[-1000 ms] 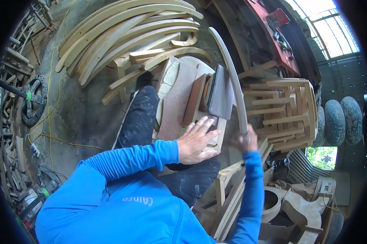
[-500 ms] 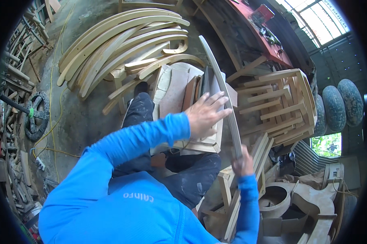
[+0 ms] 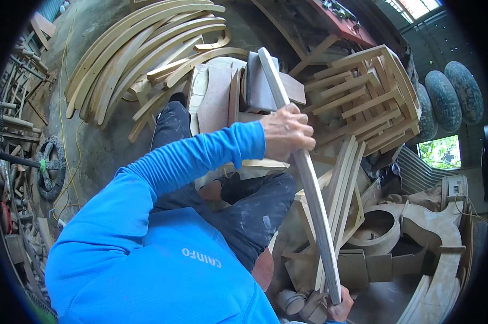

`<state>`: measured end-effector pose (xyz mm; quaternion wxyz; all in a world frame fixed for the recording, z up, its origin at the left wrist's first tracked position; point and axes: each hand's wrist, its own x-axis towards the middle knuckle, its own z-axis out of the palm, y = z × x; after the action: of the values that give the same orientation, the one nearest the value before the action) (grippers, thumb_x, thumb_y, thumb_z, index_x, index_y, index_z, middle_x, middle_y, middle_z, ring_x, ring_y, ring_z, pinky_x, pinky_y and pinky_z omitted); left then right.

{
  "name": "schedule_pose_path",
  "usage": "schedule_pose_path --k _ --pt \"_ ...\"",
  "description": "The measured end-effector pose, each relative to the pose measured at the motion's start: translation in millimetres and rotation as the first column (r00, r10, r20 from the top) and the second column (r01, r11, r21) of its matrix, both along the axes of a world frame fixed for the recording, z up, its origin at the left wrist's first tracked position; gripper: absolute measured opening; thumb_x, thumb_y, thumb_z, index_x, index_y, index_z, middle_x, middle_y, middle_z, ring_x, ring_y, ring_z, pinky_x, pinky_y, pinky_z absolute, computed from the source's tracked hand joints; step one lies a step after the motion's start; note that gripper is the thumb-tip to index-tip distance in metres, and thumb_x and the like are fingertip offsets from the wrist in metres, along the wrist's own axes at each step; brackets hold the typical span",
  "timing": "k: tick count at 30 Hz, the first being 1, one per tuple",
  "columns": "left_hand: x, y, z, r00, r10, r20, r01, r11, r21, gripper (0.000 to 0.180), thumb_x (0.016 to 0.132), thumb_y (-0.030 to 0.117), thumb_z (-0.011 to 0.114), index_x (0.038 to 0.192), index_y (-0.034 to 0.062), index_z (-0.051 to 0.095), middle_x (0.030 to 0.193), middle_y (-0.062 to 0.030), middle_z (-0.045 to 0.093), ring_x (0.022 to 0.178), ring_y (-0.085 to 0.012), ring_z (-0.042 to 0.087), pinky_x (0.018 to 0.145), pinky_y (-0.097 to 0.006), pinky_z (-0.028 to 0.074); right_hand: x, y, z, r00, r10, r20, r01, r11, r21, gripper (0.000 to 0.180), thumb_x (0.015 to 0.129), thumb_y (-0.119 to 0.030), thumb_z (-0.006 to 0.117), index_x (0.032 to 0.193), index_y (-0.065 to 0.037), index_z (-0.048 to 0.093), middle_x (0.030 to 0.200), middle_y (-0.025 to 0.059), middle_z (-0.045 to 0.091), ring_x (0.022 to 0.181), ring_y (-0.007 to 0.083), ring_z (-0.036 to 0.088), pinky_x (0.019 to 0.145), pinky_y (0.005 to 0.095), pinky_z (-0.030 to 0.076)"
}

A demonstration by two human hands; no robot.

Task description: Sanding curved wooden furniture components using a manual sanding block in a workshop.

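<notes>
A long, slightly curved wooden slat slants across in front of me, its upper end leaning over a low wooden work stand. My left hand is wrapped round the slat above its middle. Down at the lower end, my right hand grips it, partly hidden behind the wood. Beyond my left hand, a grey-faced block sits on the stand, close beside the slat's upper end. I sit at the stand with my legs bent around it.
Curved wooden pieces lie piled at the upper left. Stacked wooden frames stand on the right, with long straight slats leaning below them. Cut wooden parts lie at the lower right. A yellow cord runs along the floor at left.
The slat has shifted down and toward me. My left hand has gone from lying spread on it to gripping it. My right hand has moved down with the lower end. The view has turned slightly.
</notes>
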<state>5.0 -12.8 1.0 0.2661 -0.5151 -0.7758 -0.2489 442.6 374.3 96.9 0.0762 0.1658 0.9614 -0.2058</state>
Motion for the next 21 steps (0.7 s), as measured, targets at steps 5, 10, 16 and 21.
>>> schedule_pose_path --k 5,10,16,21 --pt "-11 -4 -11 0.994 0.089 0.059 -0.09 0.996 0.023 0.033 0.065 0.017 0.085 0.094 0.0206 0.071 0.092 -0.0009 0.066 0.103 -0.0233 0.064 0.103 -0.048 0.043 -41 -15 20 0.967 0.175 -0.186 -0.143 0.974 0.176 0.029 0.088 -0.01 0.063 0.115 -0.004 0.066 0.088 0.017 0.068 0.083 0.0344 0.069 0.076 0.0412 0.054" --pt "-62 -23 -30 0.956 0.227 0.188 -0.229 0.973 -0.007 0.044 0.062 0.026 0.086 0.105 0.0218 0.076 0.106 -0.0022 0.07 0.115 -0.0272 0.063 0.109 -0.058 0.037 -146 -34 33 0.97 0.241 -0.014 -0.218 0.901 0.374 0.036 0.077 -0.005 0.07 0.112 -0.01 0.063 0.086 0.0228 0.068 0.084 0.0474 0.068 0.07 0.048 0.054" --pt "-92 3 -25 0.96 0.121 0.253 -0.105 0.992 -0.077 0.062 0.064 0.052 0.085 0.115 0.0194 0.071 0.112 -0.0075 0.07 0.117 -0.0291 0.062 0.109 -0.053 0.039 -332 -91 -2 0.9 0.435 0.037 -0.37 0.715 0.593 0.028 0.078 -0.01 0.065 0.105 -0.012 0.058 0.078 0.0241 0.067 0.078 0.0484 0.067 0.066 0.0574 0.053" --pt "-200 -24 -35 0.868 0.351 0.351 -0.264 0.926 -0.27 0.028 0.073 0.029 0.079 0.099 0.0217 0.075 0.096 -0.0061 0.075 0.105 -0.0302 0.071 0.092 -0.047 0.05 -459 -178 -23 0.839 0.535 -0.1 -0.273 0.573 0.773 0.042 0.087 -0.012 0.068 0.128 -0.018 0.058 0.101 0.0163 0.072 0.094 0.0389 0.071 0.077 0.0505 0.056"
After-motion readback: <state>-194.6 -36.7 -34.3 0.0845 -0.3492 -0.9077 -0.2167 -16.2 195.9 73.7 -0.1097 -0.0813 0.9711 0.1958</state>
